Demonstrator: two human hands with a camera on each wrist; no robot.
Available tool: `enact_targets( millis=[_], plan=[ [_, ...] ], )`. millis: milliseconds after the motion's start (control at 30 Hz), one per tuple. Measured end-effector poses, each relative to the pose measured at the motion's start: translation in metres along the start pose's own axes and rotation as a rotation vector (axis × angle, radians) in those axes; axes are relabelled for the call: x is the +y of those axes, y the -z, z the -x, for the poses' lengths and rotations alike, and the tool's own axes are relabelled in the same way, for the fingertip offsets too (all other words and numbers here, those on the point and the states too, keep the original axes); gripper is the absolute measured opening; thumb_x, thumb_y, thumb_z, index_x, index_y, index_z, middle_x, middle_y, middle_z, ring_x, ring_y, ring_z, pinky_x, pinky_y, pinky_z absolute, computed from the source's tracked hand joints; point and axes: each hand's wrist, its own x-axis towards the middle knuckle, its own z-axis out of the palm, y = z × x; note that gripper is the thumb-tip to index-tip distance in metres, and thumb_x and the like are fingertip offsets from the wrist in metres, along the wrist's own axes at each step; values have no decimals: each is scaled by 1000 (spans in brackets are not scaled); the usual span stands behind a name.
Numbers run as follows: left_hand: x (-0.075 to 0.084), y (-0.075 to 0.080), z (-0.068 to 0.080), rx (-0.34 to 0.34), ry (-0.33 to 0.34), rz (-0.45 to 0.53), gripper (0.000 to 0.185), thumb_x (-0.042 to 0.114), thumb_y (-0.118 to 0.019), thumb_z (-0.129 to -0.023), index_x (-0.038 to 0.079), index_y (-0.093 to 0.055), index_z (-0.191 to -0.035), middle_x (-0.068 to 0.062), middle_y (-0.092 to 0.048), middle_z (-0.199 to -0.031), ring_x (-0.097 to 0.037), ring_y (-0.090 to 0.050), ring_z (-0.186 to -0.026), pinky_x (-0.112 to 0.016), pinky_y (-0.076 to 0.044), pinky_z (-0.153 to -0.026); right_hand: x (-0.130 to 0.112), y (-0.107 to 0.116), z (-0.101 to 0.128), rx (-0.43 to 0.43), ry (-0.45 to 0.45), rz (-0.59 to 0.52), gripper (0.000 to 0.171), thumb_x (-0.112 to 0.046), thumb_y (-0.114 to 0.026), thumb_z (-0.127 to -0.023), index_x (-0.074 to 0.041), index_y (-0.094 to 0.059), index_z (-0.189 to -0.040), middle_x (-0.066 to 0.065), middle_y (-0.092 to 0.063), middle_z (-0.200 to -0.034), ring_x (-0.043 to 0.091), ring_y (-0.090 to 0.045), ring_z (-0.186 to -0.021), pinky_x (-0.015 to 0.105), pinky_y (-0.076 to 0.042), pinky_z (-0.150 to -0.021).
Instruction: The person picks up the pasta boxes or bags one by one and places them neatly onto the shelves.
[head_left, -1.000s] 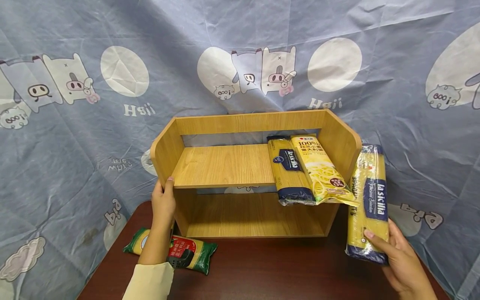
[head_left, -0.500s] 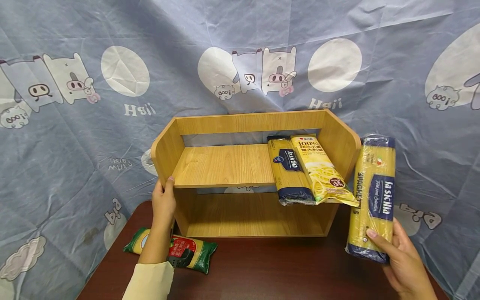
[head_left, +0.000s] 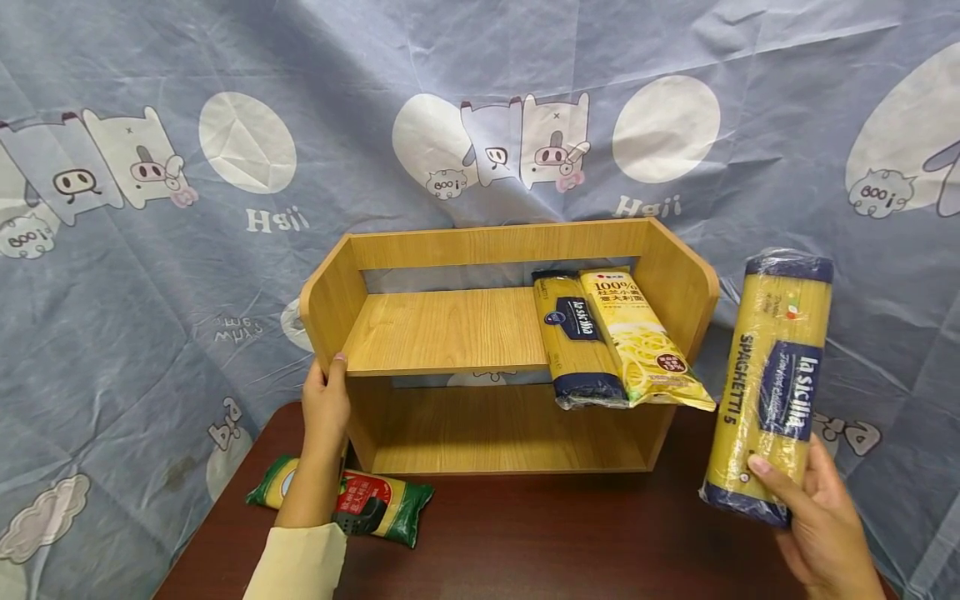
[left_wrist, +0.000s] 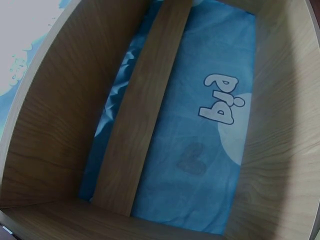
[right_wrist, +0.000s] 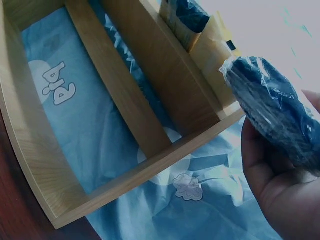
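Observation:
A wooden two-tier shelf [head_left: 450, 329] stands on the dark red table. My left hand [head_left: 327, 408] grips the front left edge of its upper board. Off the shelf's right side, my right hand [head_left: 817, 517] holds a pack of spaghetti [head_left: 776, 383] by its lower end, tilted upright with the label facing me. In the right wrist view that pack's dark blue end [right_wrist: 275, 105] shows close to the fingers. A second blue-labelled spaghetti pack [head_left: 577, 333] lies at the right of the upper tier, next to a yellow noodle pack [head_left: 645, 333]; both overhang the front edge.
A green and red pasta pack [head_left: 382, 504] lies on the table [head_left: 525, 533] at front left, partly behind my left forearm. A dark object rests on or by it. A printed blue cloth [head_left: 337, 100] hangs behind the shelf.
My right hand has moved slightly right with the spaghetti pack. The pack has risen away from the shelf's side and turned its label more toward me. My left hand stays in place.

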Motion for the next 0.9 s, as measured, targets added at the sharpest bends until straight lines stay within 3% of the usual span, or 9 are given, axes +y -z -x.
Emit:
enact_targets(
  millis=[600,900],
  plan=[
    [-3,0,-2,5,-1,-16,48,44,-50,-104,12,-56,-139,-14,-58,-136,-25,-52,-124,-43,-39,-111,-9,-33,6,-60,23,44,64,22,-34,-97,-8,-29,-153,4,-72,-123,17,-75,-100,33,-62,-74],
    [-2,-1,-1,3,13,4,48,44,-48,-104,13,-56,-140,-11,-59,-133,-21,-52,-121,-38,-39,-107,-6,-52,9,12,39,83,65,23,-39,-95,-7,-31,-153,4,-72,-123,17,-74,-100,33,-62,-73]
  ],
)
